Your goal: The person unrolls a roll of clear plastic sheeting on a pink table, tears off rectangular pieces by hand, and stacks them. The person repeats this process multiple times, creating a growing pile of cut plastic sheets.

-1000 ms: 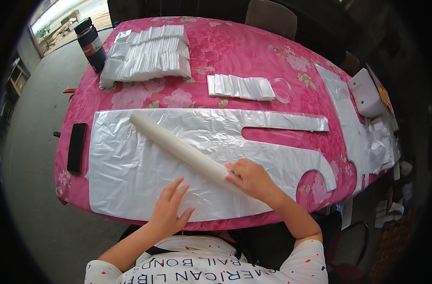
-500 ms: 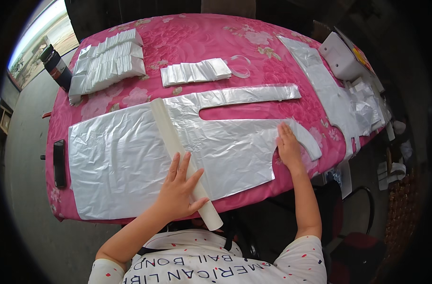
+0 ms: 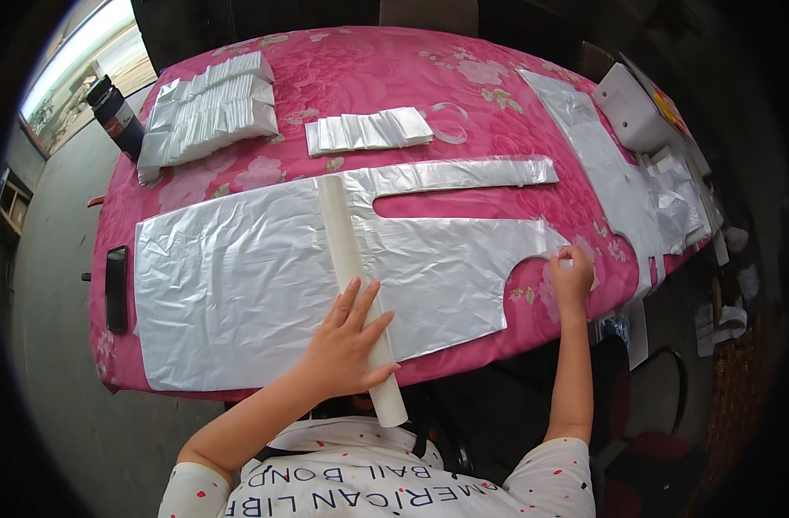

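One slim black phone [image 3: 116,288], flat and glossy with rounded corners, lies at the far left of a pink flowered cloth [image 3: 368,69], whose soft print of roses covers the table. Beyond it, at the far left edge, stands a dark round bottle [image 3: 115,118] with a ridged lid, touching or just beside a thick block of folded plastic packets [image 3: 209,112], whose thin pleated edges stand in close rows. Across the near left and middle lies the plastic sheet [image 3: 230,293], silvery white, thin and finely crinkled, straight-edged at the left and cut at the right into a long straight strip and a curved strap. A smooth, pale, cylindrical roll [image 3: 342,229] rests slantwise across its middle, the near end jutting past the table edge. The left hand [image 3: 347,337] lies palm down over the roll, fingers spread apart, thumb reaching across it. Farther back in the middle are a short row of folded packets [image 3: 368,131] and a loose loop of clear strip [image 3: 450,123]. To the right, the right hand [image 3: 573,272] has its fingers curled together, the tips clamped on the end of the curved strap. At the far right lie a second sheet [image 3: 576,138], a smooth white box [image 3: 634,108] and rumpled clear bags [image 3: 671,198].
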A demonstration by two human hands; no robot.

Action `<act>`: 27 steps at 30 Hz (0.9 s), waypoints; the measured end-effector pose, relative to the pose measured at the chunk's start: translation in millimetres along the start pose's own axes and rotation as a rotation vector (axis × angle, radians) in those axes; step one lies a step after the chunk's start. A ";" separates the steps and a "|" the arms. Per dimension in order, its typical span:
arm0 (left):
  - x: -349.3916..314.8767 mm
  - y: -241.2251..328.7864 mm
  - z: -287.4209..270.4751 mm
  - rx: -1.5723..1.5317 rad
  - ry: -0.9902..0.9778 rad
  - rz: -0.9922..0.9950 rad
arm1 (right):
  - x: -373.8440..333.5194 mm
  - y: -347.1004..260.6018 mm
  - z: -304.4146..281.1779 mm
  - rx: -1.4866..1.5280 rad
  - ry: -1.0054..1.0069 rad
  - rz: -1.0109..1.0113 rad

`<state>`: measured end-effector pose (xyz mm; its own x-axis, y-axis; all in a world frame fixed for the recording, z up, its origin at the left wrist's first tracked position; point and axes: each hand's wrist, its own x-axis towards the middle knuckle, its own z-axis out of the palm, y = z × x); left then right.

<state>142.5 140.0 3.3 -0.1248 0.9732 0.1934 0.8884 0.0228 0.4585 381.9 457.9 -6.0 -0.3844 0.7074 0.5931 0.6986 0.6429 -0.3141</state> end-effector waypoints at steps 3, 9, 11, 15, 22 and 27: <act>1.1 2.8 -1.8 0.018 0.024 0.007 | -5.3 -70.9 -13.0 0.332 -0.145 0.171; 0.8 12.5 -2.2 -1.310 0.240 -0.391 | -58.6 -214.8 -22.7 0.898 -0.751 0.068; 3.4 0.7 -17.8 -1.442 0.041 -0.608 | -77.4 -243.0 -28.5 0.959 -0.882 -0.076; -30.0 -50.2 -37.3 -1.400 -0.031 -0.732 | -101.4 -254.1 -31.9 0.982 -0.733 -0.433; -138.5 -154.5 -116.5 -1.106 0.109 -1.004 | -128.3 -227.6 -59.4 0.379 -0.772 -0.113; -147.8 -173.0 -145.8 -0.821 -0.001 -1.047 | -144.1 -227.7 -50.8 0.399 -1.213 0.181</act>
<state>-57.1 -41.1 21.9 -0.5809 0.5815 -0.5696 -0.1489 0.6120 0.7767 308.8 194.7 17.7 -0.7503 0.4709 -0.4640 0.6511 0.4046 -0.6422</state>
